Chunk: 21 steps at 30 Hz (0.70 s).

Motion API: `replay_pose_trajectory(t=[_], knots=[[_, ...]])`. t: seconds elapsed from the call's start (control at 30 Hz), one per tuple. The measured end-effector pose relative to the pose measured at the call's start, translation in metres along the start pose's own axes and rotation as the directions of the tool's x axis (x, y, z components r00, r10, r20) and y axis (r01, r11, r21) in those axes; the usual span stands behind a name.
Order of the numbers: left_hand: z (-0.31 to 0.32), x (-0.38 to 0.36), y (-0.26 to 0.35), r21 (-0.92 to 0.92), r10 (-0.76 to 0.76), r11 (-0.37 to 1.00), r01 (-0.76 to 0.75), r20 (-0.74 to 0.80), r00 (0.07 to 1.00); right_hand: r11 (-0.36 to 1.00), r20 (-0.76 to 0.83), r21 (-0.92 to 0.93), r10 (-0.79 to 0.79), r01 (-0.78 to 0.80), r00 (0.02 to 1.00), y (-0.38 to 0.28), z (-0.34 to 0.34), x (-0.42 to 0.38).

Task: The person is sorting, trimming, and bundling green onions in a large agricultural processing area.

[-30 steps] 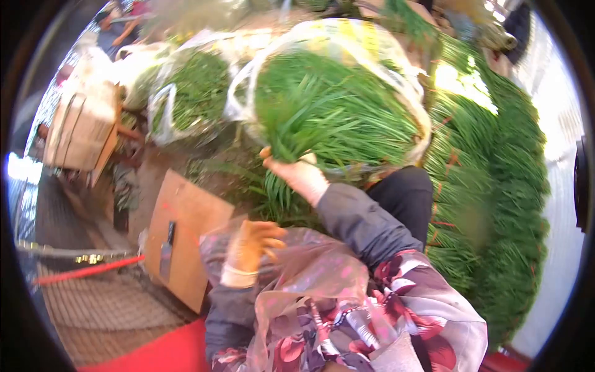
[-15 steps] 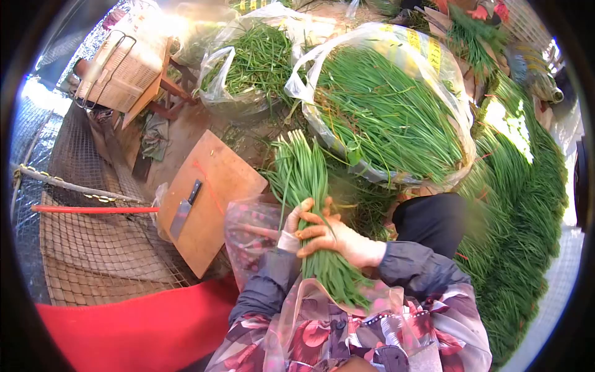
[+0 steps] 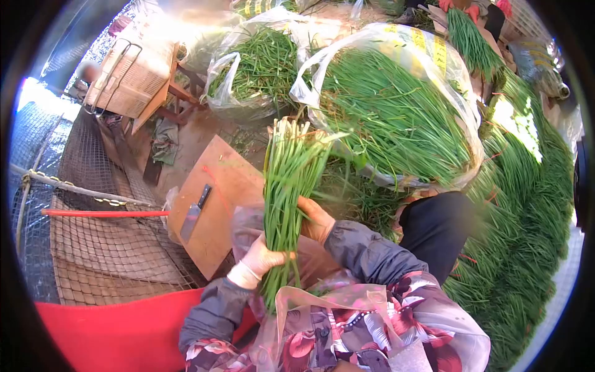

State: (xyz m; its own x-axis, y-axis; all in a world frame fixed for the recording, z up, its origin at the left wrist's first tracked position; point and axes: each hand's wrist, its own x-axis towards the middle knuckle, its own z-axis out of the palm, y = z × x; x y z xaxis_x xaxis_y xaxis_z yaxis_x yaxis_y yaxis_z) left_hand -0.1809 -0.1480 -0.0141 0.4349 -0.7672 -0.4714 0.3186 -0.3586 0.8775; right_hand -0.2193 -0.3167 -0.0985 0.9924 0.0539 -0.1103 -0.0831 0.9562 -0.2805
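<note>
A thick bunch of garlic chives (image 3: 286, 186) stands nearly upright in front of my chest, pale cut ends up and green leaves down. My left hand (image 3: 261, 255) is closed round its lower part, thumb across the front. Higher up, my right hand (image 3: 317, 221) grips the bunch from the right; its fingers are mostly hidden behind the leaves. To the left, a cleaver-like knife (image 3: 195, 214) with a black handle lies on a brown wooden board (image 3: 226, 180), along with a thin red tie.
Beyond the bunch are a large plastic bag (image 3: 474, 146) of chives and a smaller bag (image 3: 220, 93) of loose greens. Chives (image 3: 520, 248) are heaped along the right. A wicker basket (image 3: 130, 80) sits upper left. A co-worker's red-gloved hands (image 3: 472, 12) hold another bunch at top right.
The bunch is more upright and its pale ends nearer the camera. My hands, together round its middle before, are now apart: left hand lower and to the left, right hand on the right side.
</note>
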Motion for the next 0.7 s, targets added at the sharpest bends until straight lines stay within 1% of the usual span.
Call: replay_pose_trajectory(t=[0.03, 0.07, 0.1, 0.13, 0.17, 0.2, 0.23, 0.27, 0.3, 0.33, 0.37, 0.4, 0.47, 0.5, 0.53, 0.57, 0.6, 0.63, 0.67, 0.7], knots=[[0.016, -0.009, 0.002, 0.065, 0.113, 0.992, -0.106, -0.115, 0.987, 0.991, -0.061, 0.12, -0.058, 0.064, 0.996, 0.008, 0.001, -0.004], [0.033, -0.016, 0.006, 0.144, 0.234, 0.968, -0.206, -0.219, 0.947, 0.991, -0.06, 0.122, -0.056, 0.063, 0.997, 0.012, -0.003, -0.002], [0.052, -0.021, 0.008, -0.115, 0.232, 0.955, -0.275, -0.29, 0.928, 0.984, -0.064, 0.171, -0.038, 0.048, 0.997, 0.015, -0.012, 0.003], [0.046, -0.022, -0.01, -0.117, 0.227, 0.955, -0.271, -0.296, 0.928, 0.974, -0.071, 0.223, -0.013, 0.028, 0.997, 0.021, -0.021, 0.005], [0.034, -0.017, -0.038, -0.07, 0.093, 0.991, -0.114, -0.248, 0.964, 0.983, -0.027, 0.179, 0.034, -0.028, 0.999, 0.021, -0.029, 0.006], [0.026, -0.014, -0.055, -0.015, -0.041, 0.999, 0.039, -0.204, 0.978, 0.984, -0.026, 0.176, 0.037, -0.032, 0.999, 0.018, -0.026, 0.007], [0.023, -0.017, -0.059, 0.017, -0.072, 0.997, 0.077, -0.19, 0.979, 0.993, -0.04, 0.106, 0.05, -0.046, 0.998, 0.014, -0.019, 0.005], [0.025, -0.023, -0.044, 0.011, -0.074, 0.997, 0.077, -0.192, 0.979, 0.997, -0.057, 0.036, 0.064, -0.062, 0.996, 0.009, -0.014, 0.004], [0.027, -0.034, -0.026, -0.146, -0.206, 0.972, 0.184, -0.152, 0.967, 0.994, -0.154, 0.043, 0.103, -0.097, 0.983, 0.0, -0.015, 0.007], [0.026, -0.042, -0.015, -0.292, -0.327, 0.912, 0.288, -0.093, 0.941, 0.984, -0.093, 0.159, 0.096, -0.08, 0.991, -0.01, -0.023, 0.012], [0.017, -0.05, -0.02, -0.292, -0.332, 0.907, 0.303, -0.052, 0.942, 0.983, -0.069, 0.181, 0.037, -0.024, 0.997, -0.022, -0.033, 0.021], [0.01, -0.056, -0.021, -0.291, -0.334, 0.907, 0.305, -0.054, 0.941, 0.978, -0.045, 0.205, -0.027, 0.036, 0.999, -0.034, -0.04, 0.03], [-0.002, -0.068, -0.022, -0.124, -0.319, 0.944, 0.307, -0.087, 0.944, 0.947, -0.149, 0.309, -0.048, 0.092, 0.988, -0.056, -0.032, 0.038], [-0.008, -0.073, -0.025, -0.109, -0.302, 0.95, 0.293, -0.083, 0.95, 0.892, -0.279, 0.436, 0.007, 0.12, 0.96, -0.067, -0.024, 0.039], [-0.01, -0.077, -0.024, -0.115, -0.311, 0.947, 0.301, -0.081, 0.947, 0.941, -0.355, 0.208, -0.18, 0.265, 0.917, -0.068, -0.063, 0.053], [-0.01, -0.082, -0.021, -0.018, -0.249, 0.969, 0.248, -0.1, 0.963, 0.979, -0.634, 0.048, -0.121, 0.196, 0.763, -0.095, 0.007, 0.029], [-0.014, -0.085, -0.02, 0.08, -0.183, 0.978, 0.193, -0.112, 0.977, 0.966, -0.366, -0.08, -0.256, 0.244, 0.895, -0.091, -0.054, 0.043], [-0.021, -0.091, -0.021, 0.061, -0.203, 0.976, 0.209, -0.095, 0.975, 0.957, -0.498, -0.232, -0.27, 0.173, 0.824, -0.101, -0.049, 0.045], [-0.033, -0.094, -0.034, 0.044, -0.173, 0.983, 0.178, -0.097, 0.98, 0.928, -0.612, -0.367, -0.296, 0.069, 0.733, -0.109, -0.044, 0.047], [-0.036, -0.103, -0.029, 0.087, -0.177, 0.978, 0.187, -0.116, 0.977, 0.853, -0.503, -0.441, -0.493, 0.28, 0.71, -0.125, -0.058, 0.044]])
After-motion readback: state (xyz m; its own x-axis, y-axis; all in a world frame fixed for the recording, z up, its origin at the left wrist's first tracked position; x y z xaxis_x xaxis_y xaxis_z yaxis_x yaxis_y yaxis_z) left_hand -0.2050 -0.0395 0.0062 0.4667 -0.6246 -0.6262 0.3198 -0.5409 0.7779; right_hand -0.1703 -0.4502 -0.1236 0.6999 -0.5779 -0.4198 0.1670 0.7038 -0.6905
